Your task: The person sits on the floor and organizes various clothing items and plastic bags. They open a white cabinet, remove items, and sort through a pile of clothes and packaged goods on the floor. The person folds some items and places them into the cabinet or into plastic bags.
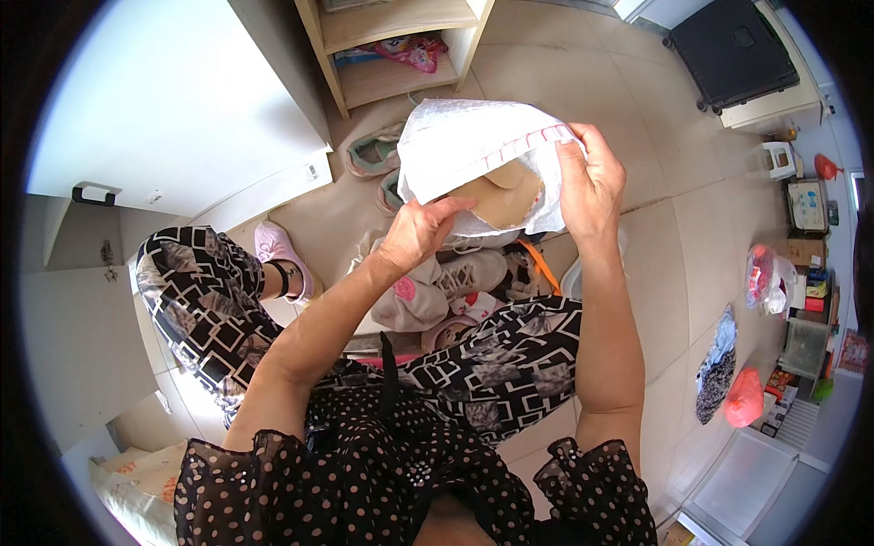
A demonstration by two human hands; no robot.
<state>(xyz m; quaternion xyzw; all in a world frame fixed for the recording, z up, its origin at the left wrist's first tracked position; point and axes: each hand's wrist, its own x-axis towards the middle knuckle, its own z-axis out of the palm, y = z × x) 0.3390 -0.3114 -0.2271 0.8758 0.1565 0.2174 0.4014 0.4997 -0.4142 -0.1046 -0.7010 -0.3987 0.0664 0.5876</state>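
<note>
A white plastic bag (455, 127) with a row of red marks along its rim hangs in front of me, its mouth toward me. My right hand (592, 182) pinches the rim on the right, thumb on the near side. The fingers of my left hand (423, 232) are closed on the lower left edge of the mouth, close to a flat tan piece (505, 196) inside. Whether that piece is cardboard or a shoe sole I cannot tell. Below the bag lie several worn shoes, among them a beige lace-up sneaker (478, 275).
Greenish-grey shoes (373, 155) lie left of the bag, and an orange strap (542, 267) lies among the shoes. A wooden shelf (391, 27) stands ahead, a white cabinet (182, 91) at left. At right are a black suitcase (733, 55) and a red bag (744, 398).
</note>
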